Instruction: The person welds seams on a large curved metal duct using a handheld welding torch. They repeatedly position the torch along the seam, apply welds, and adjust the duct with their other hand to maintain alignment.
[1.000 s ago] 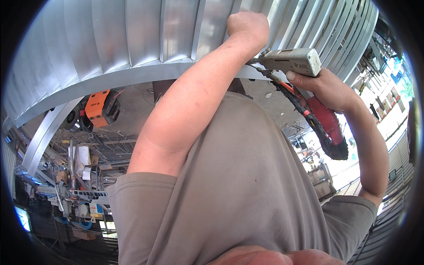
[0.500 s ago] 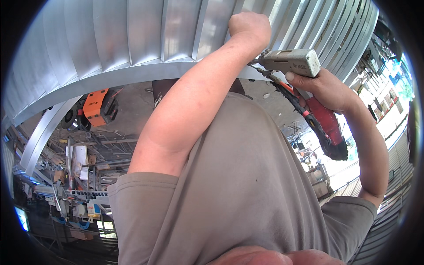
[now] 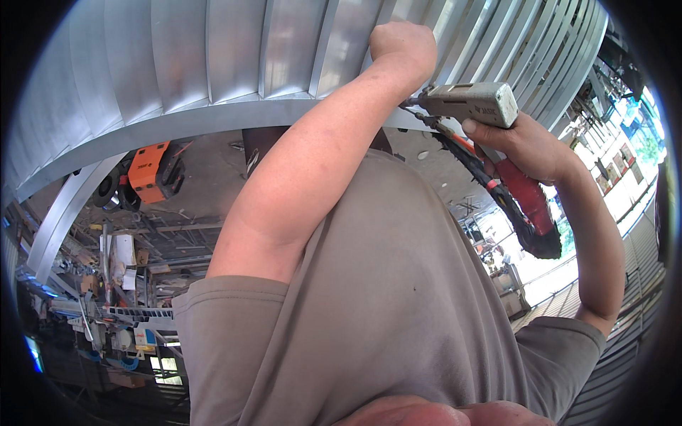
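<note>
My right hand [image 3: 536,145] is wrapped round a welding gun [image 3: 472,103] with a pale grey body, a red lower part and a dark cable trailing down. The thumb lies along its side, and its nozzle end points left, behind my left wrist. My left hand [image 3: 403,46] is closed in a fist up against the metal slats [image 3: 291,50]. What its fingers hold, if anything, is hidden. A curved metal rim [image 3: 177,126] runs along the lower ends of the slats, and my left forearm crosses in front of it.
Below the rim at left, an orange machine [image 3: 149,170] with wheels stands on the floor. Farther down are metal bars, boxes and loose shop items [image 3: 128,277]. A metal strut [image 3: 74,213] slopes down from the rim. Corrugated sheeting [image 3: 618,298] shows at right.
The view has shifted slightly, so the orange machine sits a little farther left. The welding gun and my right hand appear slightly lower; my left fist stays at the slats.
</note>
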`<state>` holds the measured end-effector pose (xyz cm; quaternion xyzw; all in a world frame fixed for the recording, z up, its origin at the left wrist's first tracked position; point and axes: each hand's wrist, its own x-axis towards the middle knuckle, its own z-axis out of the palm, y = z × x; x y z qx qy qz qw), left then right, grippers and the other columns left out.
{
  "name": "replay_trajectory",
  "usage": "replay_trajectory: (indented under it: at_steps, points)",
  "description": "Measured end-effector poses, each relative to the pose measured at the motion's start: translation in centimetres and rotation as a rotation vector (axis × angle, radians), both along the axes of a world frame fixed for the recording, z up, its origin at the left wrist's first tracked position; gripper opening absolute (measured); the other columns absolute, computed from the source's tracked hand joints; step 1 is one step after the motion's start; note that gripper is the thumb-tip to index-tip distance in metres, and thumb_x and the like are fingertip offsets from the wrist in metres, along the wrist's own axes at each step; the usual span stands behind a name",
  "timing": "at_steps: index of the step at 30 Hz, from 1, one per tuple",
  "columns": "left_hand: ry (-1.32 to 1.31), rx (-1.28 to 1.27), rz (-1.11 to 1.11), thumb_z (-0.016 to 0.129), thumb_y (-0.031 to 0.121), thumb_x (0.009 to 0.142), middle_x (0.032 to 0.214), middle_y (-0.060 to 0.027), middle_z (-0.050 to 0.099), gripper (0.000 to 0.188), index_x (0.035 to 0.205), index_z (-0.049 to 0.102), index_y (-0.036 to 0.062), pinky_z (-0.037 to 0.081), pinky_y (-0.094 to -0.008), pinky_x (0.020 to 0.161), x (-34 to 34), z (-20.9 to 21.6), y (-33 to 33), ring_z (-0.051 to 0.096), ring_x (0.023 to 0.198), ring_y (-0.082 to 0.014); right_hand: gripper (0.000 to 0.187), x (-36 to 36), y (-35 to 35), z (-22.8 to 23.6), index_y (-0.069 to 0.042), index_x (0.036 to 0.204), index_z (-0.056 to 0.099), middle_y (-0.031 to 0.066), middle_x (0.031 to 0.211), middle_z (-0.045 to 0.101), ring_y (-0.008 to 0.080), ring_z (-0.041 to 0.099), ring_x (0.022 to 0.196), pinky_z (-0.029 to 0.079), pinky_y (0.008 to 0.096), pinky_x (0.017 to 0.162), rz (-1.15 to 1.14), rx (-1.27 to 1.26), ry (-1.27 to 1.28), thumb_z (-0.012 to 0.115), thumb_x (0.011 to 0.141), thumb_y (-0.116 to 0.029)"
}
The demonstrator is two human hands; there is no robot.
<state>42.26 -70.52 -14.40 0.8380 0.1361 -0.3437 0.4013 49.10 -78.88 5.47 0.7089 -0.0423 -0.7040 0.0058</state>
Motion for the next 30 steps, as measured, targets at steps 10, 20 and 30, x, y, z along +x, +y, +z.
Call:
replay_trajectory:
  at_steps: [10,20,30]
  points:
    - [-0.009,-0.015,-0.006,0.070,0.014,0.086,0.108,-0.0116,0.078,0.020,0.103,0.082,0.0133,0.060,-0.0345,0.075,-0.1,0.4,0.1,0.075,0.101,-0.0259,0.052,0.0,-0.2,0.4,-0.004,0.134,0.062,0.0050,0.090,0.065,0.0125,0.061,0.068,0.052,0.0307,0.064,0.011,0.042,-0.011,0.063,0.102,-0.044]
    - [0.032,-0.017,0.005,0.068,0.019,0.087,0.101,-0.0086,0.079,0.019,0.100,0.081,0.0137,0.060,-0.0369,0.077,0.2,0.2,-0.1,0.077,0.097,-0.0260,0.052,0.0,-1.4,1.0,-0.003,0.136,0.060,0.0044,0.090,0.065,0.0122,0.062,0.070,0.053,0.0300,0.065,0.020,0.057,-0.034,0.065,0.102,-0.042]
    - [0.100,-0.066,0.071,0.062,0.044,0.095,0.115,-0.0153,0.076,0.043,0.116,0.076,0.0089,0.055,-0.0474,0.095,0.6,0.5,1.5,0.070,0.112,-0.0344,0.038,-4.1,-7.8,9.0,-0.001,0.125,0.062,0.0043,0.096,0.068,0.0128,0.063,0.076,0.052,0.0299,0.068,-0.178,0.134,-0.451,0.071,0.100,-0.029]
